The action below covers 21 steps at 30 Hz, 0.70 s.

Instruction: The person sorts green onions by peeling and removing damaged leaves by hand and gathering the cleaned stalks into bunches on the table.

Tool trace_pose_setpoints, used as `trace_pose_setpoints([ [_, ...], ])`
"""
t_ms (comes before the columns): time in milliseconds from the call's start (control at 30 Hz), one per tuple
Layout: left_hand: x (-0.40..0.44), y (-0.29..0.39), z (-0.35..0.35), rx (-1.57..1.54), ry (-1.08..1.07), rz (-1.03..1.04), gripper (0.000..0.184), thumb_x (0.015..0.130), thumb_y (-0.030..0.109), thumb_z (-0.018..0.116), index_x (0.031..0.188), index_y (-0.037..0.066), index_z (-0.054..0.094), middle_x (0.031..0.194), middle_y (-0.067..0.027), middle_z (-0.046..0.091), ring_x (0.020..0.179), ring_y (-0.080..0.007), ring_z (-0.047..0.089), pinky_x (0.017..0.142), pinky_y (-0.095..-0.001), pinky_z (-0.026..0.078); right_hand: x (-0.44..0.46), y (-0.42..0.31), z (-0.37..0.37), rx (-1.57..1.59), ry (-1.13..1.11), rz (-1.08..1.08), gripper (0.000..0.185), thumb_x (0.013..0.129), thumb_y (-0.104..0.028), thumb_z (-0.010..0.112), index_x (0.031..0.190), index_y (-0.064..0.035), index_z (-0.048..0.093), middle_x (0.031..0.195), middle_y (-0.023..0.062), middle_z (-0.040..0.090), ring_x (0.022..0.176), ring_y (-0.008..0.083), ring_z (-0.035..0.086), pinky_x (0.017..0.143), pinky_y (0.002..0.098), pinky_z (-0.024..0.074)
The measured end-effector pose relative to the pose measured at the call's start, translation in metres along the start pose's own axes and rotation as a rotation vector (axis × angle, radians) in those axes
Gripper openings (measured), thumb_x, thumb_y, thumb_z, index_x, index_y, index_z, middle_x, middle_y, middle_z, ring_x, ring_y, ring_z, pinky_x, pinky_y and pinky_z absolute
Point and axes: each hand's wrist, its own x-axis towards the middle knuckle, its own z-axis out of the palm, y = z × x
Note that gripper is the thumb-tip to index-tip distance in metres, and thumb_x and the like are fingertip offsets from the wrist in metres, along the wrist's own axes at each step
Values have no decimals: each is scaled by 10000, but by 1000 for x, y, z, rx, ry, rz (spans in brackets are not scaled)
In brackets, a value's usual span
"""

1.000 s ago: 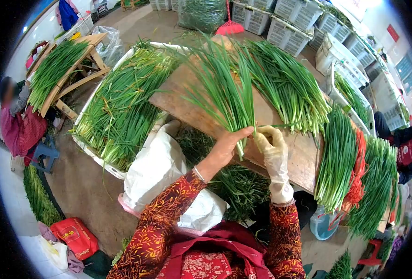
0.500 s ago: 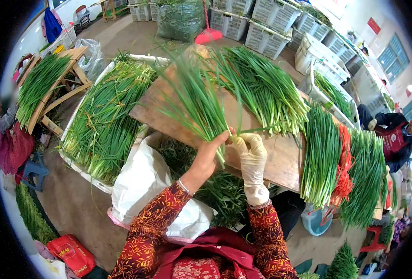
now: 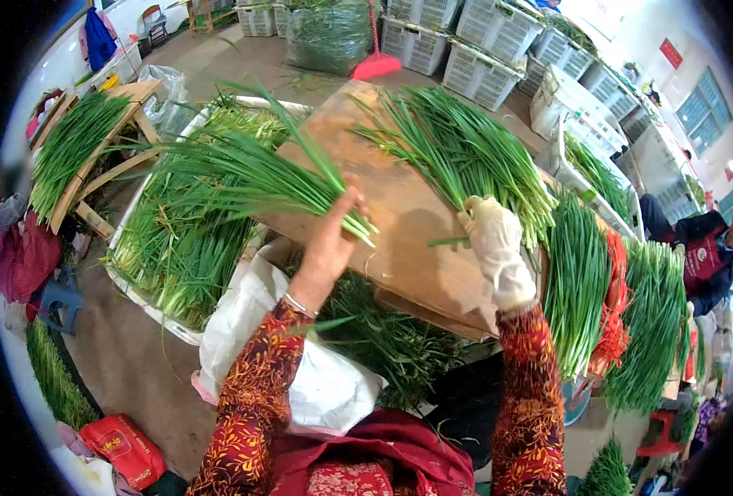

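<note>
Left grip [image 3: 327, 248] closed round a bunch of green stalks [image 3: 276, 186], hands now apart
Bunch had just swung left, butts above the wooden surface [image 3: 399, 211], leaves over the white crate [image 3: 156, 314]; gloved right hand [image 3: 496, 240] had shifted to the stalk pile [image 3: 474, 140], fingers curled, any hold impossible to tell; two-handed handling had thus become one-handed, the left alone carrying the bunch

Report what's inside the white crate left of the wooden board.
Long green leaves, some yellowish, fill the white crate. The bunch in the left hand covers part of the heap; the crate's floor is hidden beneath the leaves.
</note>
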Motion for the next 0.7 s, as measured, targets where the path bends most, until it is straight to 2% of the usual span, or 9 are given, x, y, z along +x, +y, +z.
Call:
trace_pose_setpoints([
  [33, -4, -6, 2, -1, -10, -60, 303, 845, 210, 574, 1105, 77, 492, 793, 31, 513, 712, -86, 503, 689, -276, 479, 5, 7, 11, 1, 2, -3, 204, 740, -242, 650, 843, -71, 609, 722, 111, 602, 595, 257, 591, 551, 360, 479],
  [100, -11, -20, 6, -48, 32, -151, 255, 842, 222, 581, 1037, 77, 503, 787, 29, 502, 706, -80, 497, 645, -262, 475, 12, 13, 27, -338, -11, 60, 218, 682, -253, 687, 757, -62, 613, 694, 114, 592, 609, 258, 597, 539, 365, 475],
  [233, -16, -44, -4, -70, -2, -246, 213, 825, 204, 606, 976, 84, 516, 796, 14, 516, 695, -89, 506, 595, -257, 475, 7, 23, 39, -411, 99, -37, 106, 703, -172, 606, 655, -82, 576, 561, 77, 567, 501, 232, 584, 432, 339, 435],
  [467, -18, -55, 2, -15, 32, -200, 181, 810, 179, 622, 934, 76, 537, 831, -11, 554, 673, -96, 524, 564, -263, 485, 11, 33, 65, -474, 207, -124, 74, 732, -129, 564, 668, -91, 568, 587, 81, 579, 513, 227, 574, 456, 365, 400],
  [533, -21, -51, 9, -40, 0, -210, 177, 811, 168, 619, 934, 71, 537, 831, -11, 554, 674, -98, 525, 567, -263, 485, 11, 31, 64, -550, 129, -181, 86, 741, -157, 567, 677, -100, 573, 605, 60, 587, 534, 209, 574, 483, 366, 383],
  [600, -22, -50, 11, -61, -31, -220, 172, 812, 158, 616, 934, 67, 536, 832, -12, 554, 676, -99, 527, 569, -262, 485, 17, 39, 88, -877, 12, -31, 101, 720, -211, 596, 681, -118, 601, 608, 47, 590, 552, 206, 576, 508, 369, 384],
  [633, -22, -51, 9, -59, -29, -220, 175, 812, 151, 615, 940, 62, 536, 834, -11, 554, 676, -99, 526, 573, -261, 485, 14, 11, 47, -687, -156, -64, 125, 689, -219, 620, 674, -95, 618, 616, 57, 594, 550, 193, 575, 493, 349, 372],
  [667, -21, -52, 7, -58, -23, -219, 178, 811, 143, 615, 946, 58, 536, 836, -10, 554, 675, -98, 525, 577, -260, 484, 14, -4, 21, -387, -286, 33, 160, 715, -220, 605, 683, -65, 628, 629, 65, 603, 578, 179, 590, 513, 324, 397],
  [700, -22, -50, 7, -54, -15, -235, 200, 806, 142, 622, 969, 58, 540, 836, -5, 558, 691, -96, 536, 582, -259, 483, 9, -12, 8, -180, -215, 68, 186, 737, -235, 599, 720, -52, 626, 635, 63, 607, 586, 175, 590, 530, 314, 412],
])
